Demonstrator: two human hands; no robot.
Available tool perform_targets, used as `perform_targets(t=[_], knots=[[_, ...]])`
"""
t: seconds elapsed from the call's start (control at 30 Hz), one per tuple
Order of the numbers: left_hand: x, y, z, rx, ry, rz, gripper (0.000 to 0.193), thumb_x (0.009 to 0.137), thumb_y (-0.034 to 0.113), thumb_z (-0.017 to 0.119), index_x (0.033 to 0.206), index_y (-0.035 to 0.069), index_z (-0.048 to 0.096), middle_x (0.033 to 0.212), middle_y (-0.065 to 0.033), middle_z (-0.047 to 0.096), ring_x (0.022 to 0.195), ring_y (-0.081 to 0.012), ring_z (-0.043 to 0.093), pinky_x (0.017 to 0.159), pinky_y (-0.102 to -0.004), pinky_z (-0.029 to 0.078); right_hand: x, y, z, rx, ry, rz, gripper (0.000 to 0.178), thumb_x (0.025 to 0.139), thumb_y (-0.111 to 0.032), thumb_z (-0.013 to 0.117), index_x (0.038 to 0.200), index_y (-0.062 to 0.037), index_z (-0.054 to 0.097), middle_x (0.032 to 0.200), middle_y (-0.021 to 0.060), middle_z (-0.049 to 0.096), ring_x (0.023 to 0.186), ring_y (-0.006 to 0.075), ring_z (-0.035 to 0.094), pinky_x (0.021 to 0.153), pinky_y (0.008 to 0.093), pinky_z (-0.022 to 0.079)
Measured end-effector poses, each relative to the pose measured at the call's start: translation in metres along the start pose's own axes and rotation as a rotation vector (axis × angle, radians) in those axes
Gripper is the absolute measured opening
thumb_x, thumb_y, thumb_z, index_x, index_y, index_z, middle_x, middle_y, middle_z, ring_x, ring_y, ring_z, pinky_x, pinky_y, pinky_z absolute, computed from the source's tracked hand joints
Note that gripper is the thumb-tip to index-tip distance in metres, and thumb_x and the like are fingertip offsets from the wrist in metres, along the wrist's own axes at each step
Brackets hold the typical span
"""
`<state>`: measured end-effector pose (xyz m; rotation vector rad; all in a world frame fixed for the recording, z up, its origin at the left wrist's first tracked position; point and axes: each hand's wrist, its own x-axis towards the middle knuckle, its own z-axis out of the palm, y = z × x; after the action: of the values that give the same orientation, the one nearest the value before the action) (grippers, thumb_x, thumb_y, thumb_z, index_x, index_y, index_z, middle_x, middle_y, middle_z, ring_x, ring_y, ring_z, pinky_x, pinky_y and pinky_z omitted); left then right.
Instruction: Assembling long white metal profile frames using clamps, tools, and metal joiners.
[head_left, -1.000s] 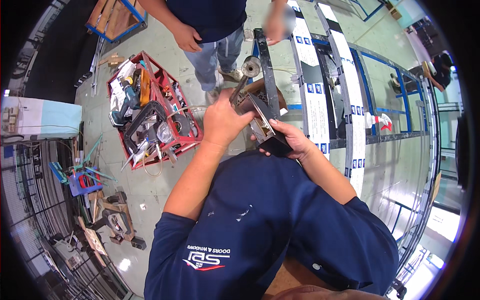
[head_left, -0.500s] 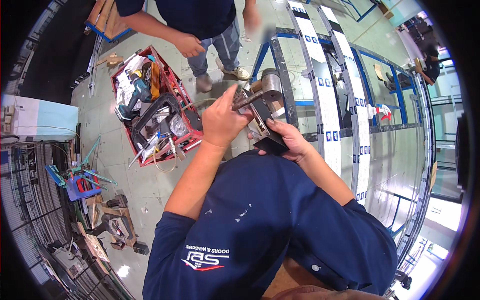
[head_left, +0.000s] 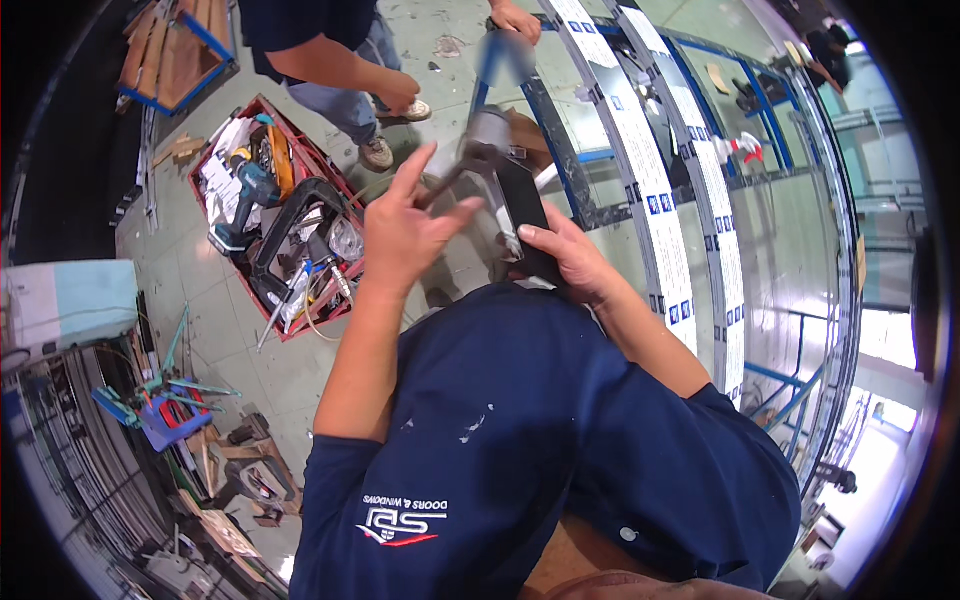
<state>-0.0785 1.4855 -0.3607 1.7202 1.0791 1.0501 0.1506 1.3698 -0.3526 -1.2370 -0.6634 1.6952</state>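
Note:
My left hand is raised, its thumb and forefinger spread on either side of a mallet's handle. The mallet has a grey cylindrical head on a thin handle, smeared by motion; the handle's end is hidden by the hand. With my right hand I grip the lower part of a short black bar-shaped piece, my thumb lying across its face. Pale metal shows along the bar's left edge. The mallet head is by the bar's upper end; whether they touch I cannot tell.
A red toolbox with a cordless drill and a black clamp stands ahead to the left. Another person stands in front. Long film-covered profiles lie across a blue frame at the right.
My left hand has moved up and left, its fingers spread wider. The mallet head has shifted left of the bar's upper end. The bar stands more upright. My view has turned slightly.

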Motion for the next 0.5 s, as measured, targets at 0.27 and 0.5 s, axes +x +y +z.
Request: perform_targets(t=[0.27, 0.5], knots=[[-0.053, 0.018, -0.027, -0.768, 0.061, 0.227, 0.045, 0.121, 0.028, 0.046, 0.080, 0.009, 0.042, 0.076, -0.0083, 0.049, 0.059, -0.0205, 0.049, 0.059, -0.0386, 0.047, -0.002, 0.040, -0.025, -0.537, 0.156, -0.098, 0.105, 0.089, -0.020, 0.089, 0.171, -0.0036, 0.025, 0.133, 0.0156, 0.070, 0.106, 0.0264, 0.077, 0.091, 0.0412, 0.062], [-0.069, 0.052, 0.008, -0.755, -0.152, 0.412, 0.057, 0.121, 0.040, 0.043, 0.072, 0.011, 0.038, 0.068, -0.0041, 0.043, 0.053, -0.0199, 0.041, 0.057, -0.0389, 0.042, -0.009, 0.071, -0.024, -1.027, 0.283, -0.155, 0.084, 0.073, -0.030, 0.087, 0.146, 0.0018, 0.061, 0.122, 0.0240, 0.073, 0.107, 0.0431, 0.074, 0.094, 0.0483, 0.060]])
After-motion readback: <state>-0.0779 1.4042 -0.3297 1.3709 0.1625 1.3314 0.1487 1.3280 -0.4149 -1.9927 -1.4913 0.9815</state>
